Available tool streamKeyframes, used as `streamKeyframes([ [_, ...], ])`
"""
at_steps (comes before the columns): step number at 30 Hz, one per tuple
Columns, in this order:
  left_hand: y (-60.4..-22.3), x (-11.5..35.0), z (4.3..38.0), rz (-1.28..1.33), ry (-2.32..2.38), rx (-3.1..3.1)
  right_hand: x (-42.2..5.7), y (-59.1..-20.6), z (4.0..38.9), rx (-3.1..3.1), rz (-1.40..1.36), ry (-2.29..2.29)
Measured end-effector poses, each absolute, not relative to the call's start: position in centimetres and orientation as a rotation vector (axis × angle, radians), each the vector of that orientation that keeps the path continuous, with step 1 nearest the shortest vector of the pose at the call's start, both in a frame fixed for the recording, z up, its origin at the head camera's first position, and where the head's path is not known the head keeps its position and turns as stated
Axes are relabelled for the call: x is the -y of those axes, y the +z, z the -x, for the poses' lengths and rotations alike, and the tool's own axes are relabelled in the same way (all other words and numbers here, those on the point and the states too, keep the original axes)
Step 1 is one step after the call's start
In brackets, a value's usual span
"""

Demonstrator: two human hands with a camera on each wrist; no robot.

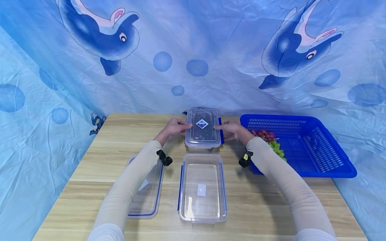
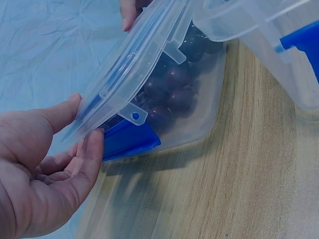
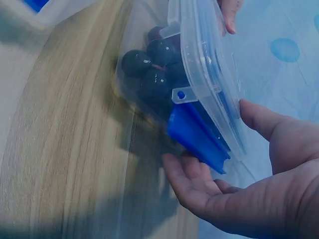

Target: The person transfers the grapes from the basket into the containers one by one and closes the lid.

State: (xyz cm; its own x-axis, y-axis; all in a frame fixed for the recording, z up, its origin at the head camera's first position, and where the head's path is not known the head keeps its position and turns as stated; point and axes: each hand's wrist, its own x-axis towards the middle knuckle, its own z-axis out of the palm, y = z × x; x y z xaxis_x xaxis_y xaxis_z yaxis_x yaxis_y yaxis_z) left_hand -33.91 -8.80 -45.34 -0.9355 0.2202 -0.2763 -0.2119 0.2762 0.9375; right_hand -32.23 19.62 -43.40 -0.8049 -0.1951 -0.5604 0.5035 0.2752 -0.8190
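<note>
A clear lidded food container point(image 1: 202, 135) with a diamond-shaped label stands at the table's back middle. Dark grapes point(image 2: 172, 89) show through its wall. My left hand point(image 1: 176, 127) grips its left side, thumb at the lid's edge and fingers against a blue side latch point(image 2: 130, 141). On the opposite side, my right hand point(image 1: 233, 129) has its thumb on the lid and curved fingers below the other blue latch point(image 3: 197, 137), which sticks outward. Whether every right fingertip touches that latch is hard to tell.
Nearer the front stands a lidless clear container point(image 1: 205, 174). A loose lid with blue edging point(image 1: 147, 201) lies left of it, partly under the left forearm. At right, a blue basket point(image 1: 280, 117) holds red grapes point(image 1: 265, 135) and green grapes point(image 1: 277, 147), partly behind the right arm.
</note>
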Motion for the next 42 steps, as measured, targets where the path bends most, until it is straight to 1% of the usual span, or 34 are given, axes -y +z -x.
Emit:
streamKeyframes([
  [4,-45.3,8.9,33.9,-0.013,1.686,-2.210,-19.4,-43.0,32.0,-2.054,-0.309,-1.574],
  [12,-45.2,9.0,33.9,-0.007,1.653,-2.236,-18.5,-43.0,31.4,-2.286,-0.225,-1.577],
  [21,-45.4,9.1,34.0,-0.012,1.648,-2.238,-17.9,-42.2,30.9,-2.520,-0.206,-1.432],
  [34,-45.0,9.4,33.7,-0.065,1.646,-2.302,-17.6,-41.8,31.1,-2.522,-0.164,-1.442],
  [38,-45.3,9.6,33.7,-0.064,1.669,-2.316,-17.7,-41.8,31.1,-2.484,-0.174,-1.457],
  [42,-46.0,9.7,33.8,-0.047,1.758,-2.189,-17.9,-41.8,31.1,-2.459,-0.186,-1.457],
])
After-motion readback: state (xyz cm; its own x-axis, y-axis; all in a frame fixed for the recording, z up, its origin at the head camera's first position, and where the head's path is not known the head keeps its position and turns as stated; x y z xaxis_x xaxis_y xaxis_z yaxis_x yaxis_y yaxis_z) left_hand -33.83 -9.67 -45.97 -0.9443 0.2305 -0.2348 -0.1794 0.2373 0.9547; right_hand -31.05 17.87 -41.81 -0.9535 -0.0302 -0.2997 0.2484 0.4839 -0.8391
